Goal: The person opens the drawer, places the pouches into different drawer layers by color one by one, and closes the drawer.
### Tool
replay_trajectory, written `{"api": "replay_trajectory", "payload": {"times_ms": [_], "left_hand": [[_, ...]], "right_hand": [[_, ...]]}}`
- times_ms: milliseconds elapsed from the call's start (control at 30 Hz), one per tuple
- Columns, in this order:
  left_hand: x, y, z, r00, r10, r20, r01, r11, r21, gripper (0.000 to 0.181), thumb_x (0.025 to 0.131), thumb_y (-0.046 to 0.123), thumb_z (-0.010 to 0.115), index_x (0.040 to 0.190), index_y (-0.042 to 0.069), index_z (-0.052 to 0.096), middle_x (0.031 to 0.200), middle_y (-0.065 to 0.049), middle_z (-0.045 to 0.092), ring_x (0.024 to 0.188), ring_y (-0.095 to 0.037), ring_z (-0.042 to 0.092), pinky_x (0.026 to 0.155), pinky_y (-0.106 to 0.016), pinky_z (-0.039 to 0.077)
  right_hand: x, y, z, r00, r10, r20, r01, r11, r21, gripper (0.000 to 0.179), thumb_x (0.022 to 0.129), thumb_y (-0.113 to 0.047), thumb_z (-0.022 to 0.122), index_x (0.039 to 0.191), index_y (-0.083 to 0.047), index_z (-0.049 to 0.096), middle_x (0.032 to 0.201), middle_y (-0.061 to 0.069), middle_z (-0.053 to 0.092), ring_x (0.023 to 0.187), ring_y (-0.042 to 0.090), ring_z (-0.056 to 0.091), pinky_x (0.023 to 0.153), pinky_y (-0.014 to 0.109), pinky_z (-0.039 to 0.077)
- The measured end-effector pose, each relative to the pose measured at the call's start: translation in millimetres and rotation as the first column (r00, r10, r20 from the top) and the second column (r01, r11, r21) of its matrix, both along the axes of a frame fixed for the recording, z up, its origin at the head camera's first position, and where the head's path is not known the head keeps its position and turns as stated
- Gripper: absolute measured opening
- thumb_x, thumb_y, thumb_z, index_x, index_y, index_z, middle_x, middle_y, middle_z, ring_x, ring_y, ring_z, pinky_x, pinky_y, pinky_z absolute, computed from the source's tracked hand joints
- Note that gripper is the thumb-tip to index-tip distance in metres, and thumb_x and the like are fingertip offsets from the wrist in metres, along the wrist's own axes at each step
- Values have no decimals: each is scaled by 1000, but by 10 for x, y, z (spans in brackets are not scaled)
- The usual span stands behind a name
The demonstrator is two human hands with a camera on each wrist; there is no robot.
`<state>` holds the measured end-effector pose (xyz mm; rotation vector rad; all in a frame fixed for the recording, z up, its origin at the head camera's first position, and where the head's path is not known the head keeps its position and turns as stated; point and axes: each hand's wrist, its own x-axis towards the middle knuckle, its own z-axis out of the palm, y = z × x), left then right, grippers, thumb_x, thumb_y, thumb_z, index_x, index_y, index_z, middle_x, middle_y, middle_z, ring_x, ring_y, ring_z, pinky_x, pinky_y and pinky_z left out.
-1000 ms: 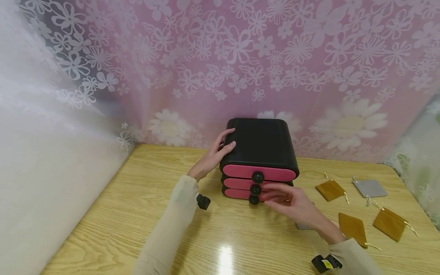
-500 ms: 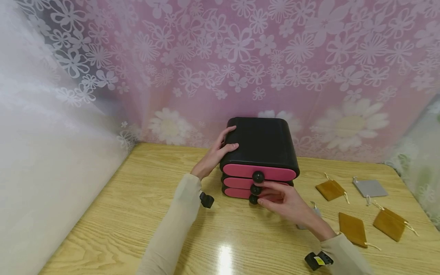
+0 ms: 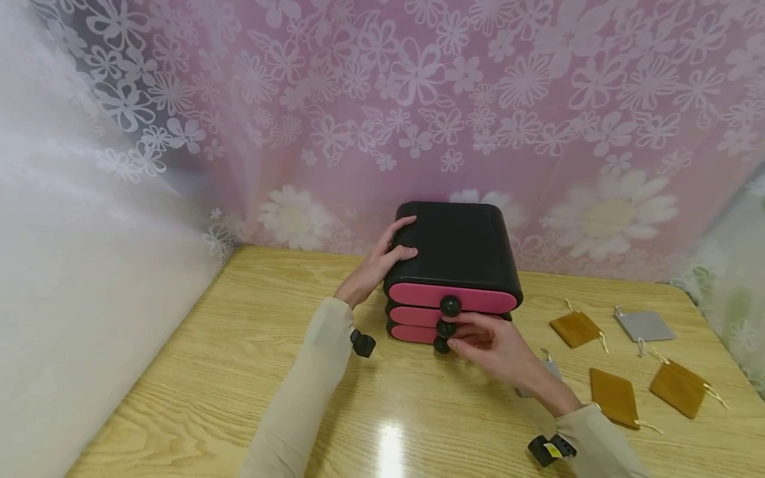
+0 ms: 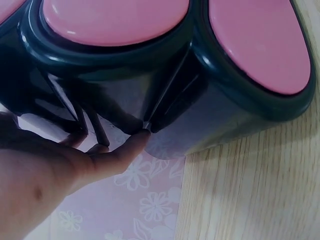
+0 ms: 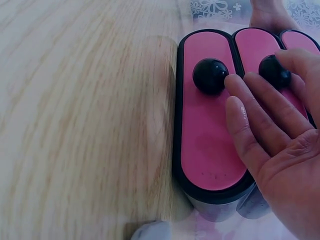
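The black drawer unit (image 3: 457, 242) with pink fronts stands on the far part of the table (image 3: 179, 398). The left hand (image 3: 381, 264) spreads over its left edge, thumb on top; only the left wrist view shows a fingertip (image 4: 140, 137) at the seam (image 4: 170, 82) between tiers. The right hand (image 3: 501, 348) pinches the middle knob (image 3: 445, 328) — the right wrist view adds other fingers (image 5: 275, 103), loosely extended beside the lowest knob (image 5: 210, 76). Three brown pouches (image 3: 613, 396) and a grey pouch (image 3: 644, 326) lie right — the right wrist (image 3: 556, 393) partly hides another grey pouch (image 3: 552, 368).
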<state>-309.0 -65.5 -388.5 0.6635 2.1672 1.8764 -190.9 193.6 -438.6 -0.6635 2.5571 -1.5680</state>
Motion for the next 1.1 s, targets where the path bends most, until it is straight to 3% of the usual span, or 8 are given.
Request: {"api": "replay_trajectory", "payload": {"times_ms": [367, 900, 1100], "left_hand": [[-17, -11, -3, 1000, -17, -1, 17, 1000, -12, 56, 101, 40, 59, 150, 54, 35, 166, 13, 20, 151, -21, 36, 121, -54, 33], [-15, -17, 16, 1000, -12, 13, 12, 1000, -3, 57, 100, 41, 60, 149, 55, 36, 166, 10, 22, 147, -22, 41, 118, -54, 37], [-6, -15, 15, 1000, -9, 13, 9, 1000, 3, 59, 99, 40, 61, 150, 54, 36, 165, 10, 25, 146, -23, 43, 118, -54, 38]], "right_hand": [[-4, -13, 13, 1000, -28, 2, 28, 1000, -6, 35, 93, -21, 76, 126, -11, 72, 106, 8, 78, 90, 7, 75, 77, 24, 60], [57, 1, 55, 998, -34, 54, 33, 999, 30, 35, 93, -28, 76, 125, -16, 73, 104, 4, 79, 92, 19, 77, 78, 23, 60], [86, -5, 45, 999, -36, 17, 35, 998, 53, 33, 92, -28, 77, 123, -19, 73, 103, 1, 79, 89, 10, 76, 78, 24, 60]]}}
